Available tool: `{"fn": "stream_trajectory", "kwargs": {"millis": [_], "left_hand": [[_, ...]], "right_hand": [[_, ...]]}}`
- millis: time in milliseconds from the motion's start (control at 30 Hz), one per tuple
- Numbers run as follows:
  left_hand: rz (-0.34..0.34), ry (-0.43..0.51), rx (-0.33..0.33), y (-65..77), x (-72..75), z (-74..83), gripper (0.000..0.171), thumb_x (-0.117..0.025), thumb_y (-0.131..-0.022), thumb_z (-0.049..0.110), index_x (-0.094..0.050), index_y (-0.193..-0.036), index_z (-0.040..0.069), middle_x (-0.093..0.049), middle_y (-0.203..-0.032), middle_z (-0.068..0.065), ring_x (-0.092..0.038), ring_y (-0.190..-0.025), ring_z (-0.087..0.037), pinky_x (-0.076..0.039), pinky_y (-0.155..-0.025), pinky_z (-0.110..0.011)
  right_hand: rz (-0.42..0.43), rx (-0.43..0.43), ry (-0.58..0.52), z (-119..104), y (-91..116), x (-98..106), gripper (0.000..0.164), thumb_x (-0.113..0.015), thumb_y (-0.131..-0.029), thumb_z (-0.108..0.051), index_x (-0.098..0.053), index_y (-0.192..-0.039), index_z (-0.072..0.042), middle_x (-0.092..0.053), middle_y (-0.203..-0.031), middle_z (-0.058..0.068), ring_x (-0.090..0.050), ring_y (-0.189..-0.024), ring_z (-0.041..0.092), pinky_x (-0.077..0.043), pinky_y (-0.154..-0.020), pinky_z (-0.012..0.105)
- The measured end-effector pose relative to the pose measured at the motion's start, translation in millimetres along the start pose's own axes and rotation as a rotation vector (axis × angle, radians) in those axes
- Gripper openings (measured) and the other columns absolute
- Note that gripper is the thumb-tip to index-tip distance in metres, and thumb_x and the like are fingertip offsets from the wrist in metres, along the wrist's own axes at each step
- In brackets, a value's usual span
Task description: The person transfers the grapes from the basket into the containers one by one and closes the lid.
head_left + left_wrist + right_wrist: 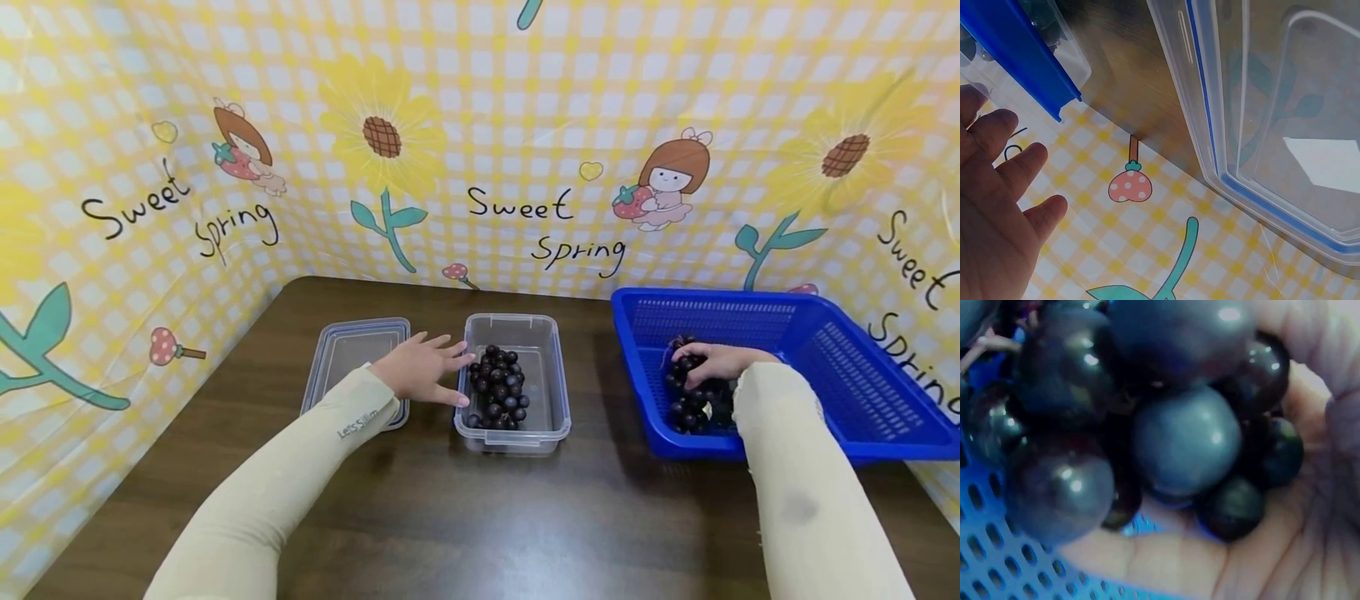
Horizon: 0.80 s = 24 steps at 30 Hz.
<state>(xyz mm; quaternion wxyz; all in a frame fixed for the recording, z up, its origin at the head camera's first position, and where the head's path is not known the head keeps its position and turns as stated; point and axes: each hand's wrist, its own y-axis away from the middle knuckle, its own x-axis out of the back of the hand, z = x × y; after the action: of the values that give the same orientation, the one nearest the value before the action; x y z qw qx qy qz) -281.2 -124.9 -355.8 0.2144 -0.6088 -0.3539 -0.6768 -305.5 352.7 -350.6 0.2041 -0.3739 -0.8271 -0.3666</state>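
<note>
My right hand [720, 362] is inside the blue basket [847, 375], with its fingers curled round a bunch of dark grapes [686, 412]. The right wrist view shows these grapes [1185, 440] lying against the palm. My left hand [423, 369] has its fingers spread, fingertips right at the left rim of a clear plastic container [543, 375]. Another bunch of dark grapes [498, 387] lies in that container. In the left wrist view, the left hand's fingers [1029, 165] are near a blue locking flap [1022, 56] of the container.
A clear lid with a blue seal [337, 354] lies on the brown table [450, 517], left of the container and partly under my left forearm. A yellow checked cloth [480, 150] with printed flowers hangs behind and at both sides of the table.
</note>
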Motion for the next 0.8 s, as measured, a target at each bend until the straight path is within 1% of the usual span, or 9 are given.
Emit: {"fn": "stream_trajectory", "kwargs": {"millis": [133,233,267,333,467,567,633,700,800], "left_hand": [[0.012,-0.002,0.000,0.2,-2.6,-1.9,0.077,-0.048,-0.090,0.063,-0.035,-0.150,0.016,-0.028,-0.154,-0.011,-0.023,-0.141,-0.038,-0.015,-0.111,-0.059],[0.012,0.000,0.000,0.6,-2.5,-1.9,0.077,-0.048,-0.090,0.063,-0.035,-0.150,0.016,-0.028,-0.154,-0.011,-0.023,-0.141,-0.038,-0.015,-0.111,-0.059],[0.013,0.002,-0.002,0.2,-1.8,-1.3,0.077,-0.048,-0.090,0.062,-0.035,-0.150,0.016,-0.029,-0.154,-0.011,-0.023,-0.141,-0.038,-0.015,-0.111,-0.059],[0.013,0.000,-0.006,-1.4,-1.6,-0.7,0.077,-0.048,-0.090,0.062,-0.034,-0.150,0.016,-0.028,-0.154,-0.010,-0.023,-0.141,-0.038,-0.015,-0.111,-0.059],[0.009,-0.003,-0.009,-2.9,-1.7,0.6,0.077,-0.047,-0.091,0.062,-0.033,-0.150,0.016,-0.027,-0.155,-0.009,-0.023,-0.141,-0.038,-0.015,-0.111,-0.059],[0.006,0.005,-0.008,-1.7,-1.9,0.7,0.077,-0.048,-0.090,0.062,-0.033,-0.150,0.016,-0.026,-0.155,-0.009,-0.022,-0.141,-0.038,-0.014,-0.111,-0.059],[0.009,0.007,-0.005,-0.8,-2.3,0.2,0.077,-0.048,-0.090,0.062,-0.033,-0.150,0.016,-0.026,-0.155,-0.009,-0.022,-0.141,-0.038,-0.015,-0.111,-0.059],[0.013,0.003,0.000,-0.2,-2.6,-0.4,0.077,-0.049,-0.090,0.062,-0.033,-0.150,0.016,-0.026,-0.155,-0.009,-0.022,-0.141,-0.037,-0.015,-0.111,-0.059],[0.030,-0.013,-0.006,-0.2,-3.1,-0.7,0.076,-0.049,-0.090,0.061,-0.034,-0.150,0.016,-0.028,-0.154,-0.009,-0.022,-0.141,-0.037,-0.015,-0.111,-0.059]], "right_hand": [[-0.009,-0.002,-0.112,0.4,6.5,4.4,0.053,-0.053,-0.086,-0.001,-0.029,-0.130,0.017,-0.033,-0.131,0.039,-0.063,-0.094,0.018,-0.048,-0.086,0.032],[0.015,0.005,-0.162,0.4,14.9,6.9,0.055,-0.052,-0.086,0.001,-0.025,-0.131,0.019,-0.025,-0.133,0.042,-0.063,-0.092,0.014,-0.049,-0.084,0.032],[0.031,-0.005,-0.157,-0.9,18.8,7.8,0.055,-0.052,-0.087,0.000,-0.025,-0.131,0.018,-0.026,-0.133,0.042,-0.062,-0.093,0.015,-0.051,-0.081,0.033],[0.063,-0.030,-0.166,-4.8,26.7,9.1,0.056,-0.055,-0.088,-0.003,-0.026,-0.133,0.015,-0.038,-0.128,0.036,-0.061,-0.095,0.017,-0.054,-0.073,0.036],[0.122,-0.099,-0.156,-15.2,40.1,12.8,0.063,-0.061,-0.090,-0.014,-0.027,-0.140,0.004,-0.047,-0.125,0.029,-0.056,-0.099,0.024,-0.054,-0.059,0.044],[0.156,-0.108,-0.177,-21.1,46.0,15.5,0.066,-0.063,-0.089,-0.014,-0.026,-0.141,0.000,-0.033,-0.134,0.032,-0.052,-0.096,0.025,-0.052,-0.056,0.043],[0.179,-0.100,-0.205,-25.9,48.3,15.7,0.066,-0.064,-0.088,-0.013,-0.026,-0.142,-0.001,-0.032,-0.133,0.033,-0.051,-0.094,0.024,-0.051,-0.055,0.042],[0.191,-0.064,-0.240,-30.6,50.6,14.9,0.064,-0.063,-0.088,-0.010,-0.027,-0.140,-0.002,-0.023,-0.138,0.031,-0.051,-0.093,0.025,-0.050,-0.054,0.043],[0.198,0.002,-0.306,-37.2,54.1,11.8,0.054,-0.062,-0.087,-0.007,-0.036,-0.135,-0.013,-0.012,-0.146,0.031,-0.051,-0.098,0.025,-0.052,-0.060,0.046]]}}
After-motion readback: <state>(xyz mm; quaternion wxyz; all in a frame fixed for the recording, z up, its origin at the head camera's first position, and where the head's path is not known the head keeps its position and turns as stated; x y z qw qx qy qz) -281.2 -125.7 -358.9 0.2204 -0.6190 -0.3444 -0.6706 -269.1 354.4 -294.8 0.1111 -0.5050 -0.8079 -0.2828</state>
